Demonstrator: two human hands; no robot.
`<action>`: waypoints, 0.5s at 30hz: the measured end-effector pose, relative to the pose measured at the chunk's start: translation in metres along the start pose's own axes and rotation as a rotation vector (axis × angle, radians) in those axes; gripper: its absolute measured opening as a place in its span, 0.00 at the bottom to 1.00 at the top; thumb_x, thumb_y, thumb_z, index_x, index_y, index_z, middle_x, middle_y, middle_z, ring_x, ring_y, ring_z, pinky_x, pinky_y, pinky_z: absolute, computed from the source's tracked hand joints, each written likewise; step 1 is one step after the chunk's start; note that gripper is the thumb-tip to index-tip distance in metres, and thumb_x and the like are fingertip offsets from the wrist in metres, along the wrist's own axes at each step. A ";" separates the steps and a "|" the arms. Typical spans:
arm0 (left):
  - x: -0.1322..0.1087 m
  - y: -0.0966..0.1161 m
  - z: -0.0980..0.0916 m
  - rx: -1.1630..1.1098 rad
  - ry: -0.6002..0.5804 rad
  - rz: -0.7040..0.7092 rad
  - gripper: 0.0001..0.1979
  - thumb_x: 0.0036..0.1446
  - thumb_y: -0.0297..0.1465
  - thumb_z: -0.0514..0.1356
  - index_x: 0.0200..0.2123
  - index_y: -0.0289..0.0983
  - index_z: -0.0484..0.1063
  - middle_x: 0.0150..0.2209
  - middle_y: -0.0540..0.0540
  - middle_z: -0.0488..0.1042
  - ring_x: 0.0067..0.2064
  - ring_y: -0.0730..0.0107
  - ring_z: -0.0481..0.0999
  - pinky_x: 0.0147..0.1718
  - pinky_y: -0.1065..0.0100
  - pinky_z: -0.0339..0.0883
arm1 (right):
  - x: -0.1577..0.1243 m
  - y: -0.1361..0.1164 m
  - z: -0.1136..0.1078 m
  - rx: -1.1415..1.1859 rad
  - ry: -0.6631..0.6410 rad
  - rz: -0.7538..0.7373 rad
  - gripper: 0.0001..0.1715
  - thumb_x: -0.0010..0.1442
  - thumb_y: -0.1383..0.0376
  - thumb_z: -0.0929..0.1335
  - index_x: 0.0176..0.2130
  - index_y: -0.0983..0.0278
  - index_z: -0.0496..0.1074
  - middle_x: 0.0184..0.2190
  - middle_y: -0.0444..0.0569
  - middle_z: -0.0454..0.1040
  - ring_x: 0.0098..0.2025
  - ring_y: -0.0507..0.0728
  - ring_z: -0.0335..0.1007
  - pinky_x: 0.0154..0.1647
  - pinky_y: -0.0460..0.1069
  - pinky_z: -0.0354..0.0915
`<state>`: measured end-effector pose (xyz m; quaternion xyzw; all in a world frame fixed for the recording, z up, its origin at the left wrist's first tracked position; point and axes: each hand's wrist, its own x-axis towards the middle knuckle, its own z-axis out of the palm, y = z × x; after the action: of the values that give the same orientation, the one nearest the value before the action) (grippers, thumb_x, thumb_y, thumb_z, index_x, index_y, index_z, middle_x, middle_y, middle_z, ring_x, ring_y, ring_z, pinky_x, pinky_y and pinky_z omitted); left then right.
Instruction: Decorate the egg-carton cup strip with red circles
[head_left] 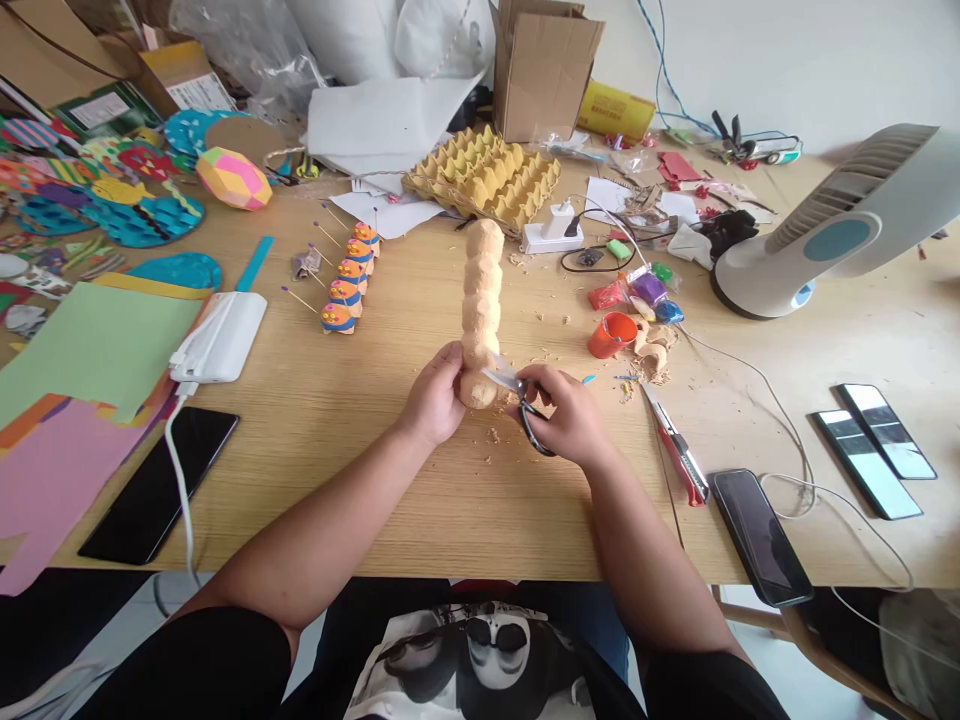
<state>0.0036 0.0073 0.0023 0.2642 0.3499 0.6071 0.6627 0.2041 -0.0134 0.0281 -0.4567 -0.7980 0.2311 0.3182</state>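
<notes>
My left hand (439, 395) grips the near end of a tan, bumpy strip of egg carton (481, 285), which points away from me over the table. In my right hand (564, 410) is a pair of scissors (534, 415) with dark handles. Their blades touch or overlap the strip's near end on its right side; whether they are parted there I cannot make out. Small tan scraps (493, 436) lie around the strip. To its left stands a painted egg-carton caterpillar (349, 280) in orange and blue, with pins stuck out along it.
A yellow egg tray (487, 180) lies at the back. On the right are an orange cup (613, 334), a red utility knife (681, 450), several phones (761, 530) and a white fan (825, 215). Coloured paper (97, 340) and a white power bank (225, 340) lie left.
</notes>
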 end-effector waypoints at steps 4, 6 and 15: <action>0.001 -0.001 0.000 -0.006 0.050 0.081 0.19 0.56 0.47 0.70 0.31 0.40 0.70 0.32 0.49 0.74 0.34 0.69 0.75 0.35 0.68 0.71 | -0.001 -0.001 0.003 -0.107 -0.068 -0.066 0.18 0.62 0.58 0.74 0.50 0.59 0.73 0.35 0.46 0.78 0.37 0.57 0.73 0.39 0.50 0.64; 0.001 -0.001 0.000 -0.017 0.045 0.095 0.19 0.56 0.47 0.70 0.31 0.40 0.70 0.32 0.50 0.75 0.34 0.70 0.75 0.35 0.69 0.71 | -0.001 0.000 0.005 -0.151 -0.070 -0.080 0.18 0.63 0.59 0.73 0.51 0.59 0.73 0.36 0.48 0.79 0.38 0.58 0.74 0.40 0.50 0.65; -0.001 0.000 0.003 -0.002 0.058 0.098 0.20 0.57 0.47 0.69 0.31 0.39 0.68 0.31 0.51 0.74 0.33 0.71 0.73 0.34 0.71 0.69 | -0.003 0.010 0.006 -0.337 -0.041 -0.170 0.18 0.66 0.58 0.72 0.54 0.60 0.74 0.37 0.52 0.82 0.40 0.61 0.76 0.39 0.52 0.66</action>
<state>0.0063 0.0070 0.0040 0.2626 0.3551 0.6464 0.6221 0.2067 -0.0120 0.0165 -0.4295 -0.8674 0.0758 0.2393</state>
